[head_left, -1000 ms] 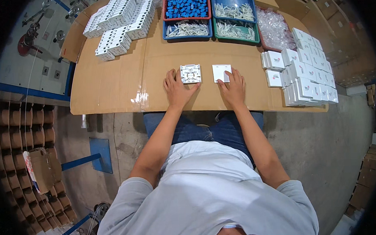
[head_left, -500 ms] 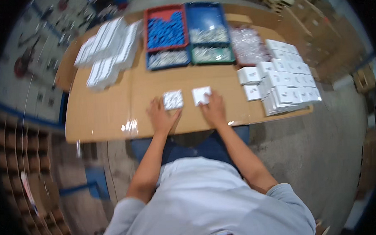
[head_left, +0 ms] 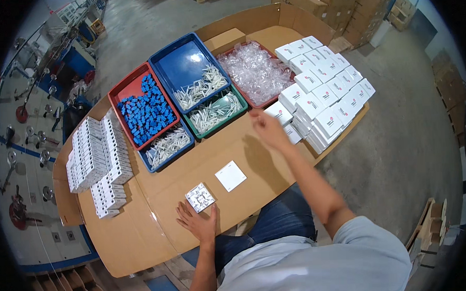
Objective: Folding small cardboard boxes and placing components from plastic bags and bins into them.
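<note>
**Your left hand point(head_left: 199, 222) spreads at the white square module point(head_left: 200, 197); your right hand point(head_left: 267, 128) is raised by the white boxes point(head_left: 324, 92)**

In the head view, take the flat white plate point(head_left: 230, 176) as the clock's centre, with twelve at the top. The plate lies on the cardboard-covered tabletop point(head_left: 132, 228), well apart from both your hands.

The module sits at eight o'clock, just beside the plate, its detailed inner side up. Your left hand is at seven, thumb and fingers apart around the module's near corner; you can't tell how firmly they touch it. Your right hand hangs above the tabletop at half past one, blurred, its fingers bent; whether they hold anything, you cannot tell.

The white boxes are heaped beyond it, also at half past one. A red tray point(head_left: 273, 100) of clear plastic bags point(head_left: 255, 69) stands at half past twelve. At twelve a green tray point(head_left: 221, 125) holds thin white pieces point(head_left: 217, 113); a large blue tray point(head_left: 179, 57) with similar pieces stands at half past eleven. Another red tray point(head_left: 126, 90), with small blue parts point(head_left: 146, 115), is at half past ten, and a second blue tray point(head_left: 172, 159) at ten. Stacked white blocks point(head_left: 98, 162) stand past nine.
</note>
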Tool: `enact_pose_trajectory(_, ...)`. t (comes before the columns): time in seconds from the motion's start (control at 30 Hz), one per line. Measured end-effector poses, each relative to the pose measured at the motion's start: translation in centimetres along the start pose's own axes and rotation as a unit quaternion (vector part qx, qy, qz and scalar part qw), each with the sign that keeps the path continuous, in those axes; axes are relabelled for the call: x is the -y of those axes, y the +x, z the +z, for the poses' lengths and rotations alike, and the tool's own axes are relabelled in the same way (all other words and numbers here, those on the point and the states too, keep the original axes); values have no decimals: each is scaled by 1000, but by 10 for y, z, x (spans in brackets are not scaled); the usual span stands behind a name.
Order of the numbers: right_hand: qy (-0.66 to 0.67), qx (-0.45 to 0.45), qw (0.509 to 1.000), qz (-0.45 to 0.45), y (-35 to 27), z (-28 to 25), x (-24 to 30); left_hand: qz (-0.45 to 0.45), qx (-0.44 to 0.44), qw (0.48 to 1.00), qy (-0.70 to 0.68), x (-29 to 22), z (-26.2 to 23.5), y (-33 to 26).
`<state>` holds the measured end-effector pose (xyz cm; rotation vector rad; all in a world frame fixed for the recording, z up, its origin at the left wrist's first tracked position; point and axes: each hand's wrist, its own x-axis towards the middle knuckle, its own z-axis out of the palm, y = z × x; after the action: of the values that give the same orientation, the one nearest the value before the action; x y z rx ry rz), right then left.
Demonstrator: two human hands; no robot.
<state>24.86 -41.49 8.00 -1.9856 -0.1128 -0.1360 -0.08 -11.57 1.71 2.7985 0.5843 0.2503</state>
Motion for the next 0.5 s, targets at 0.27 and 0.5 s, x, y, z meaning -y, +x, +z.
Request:
enact_pose_trajectory(0.27, -292, -53, 955, 14, 227, -50, -60, 3, 19, 1000, 0, -3, 2, 4)
enact_pose_trajectory(0.5, -365, -106, 909, -171, 290, -23, -89, 4, 35, 999, 1, -2, -1, 6)
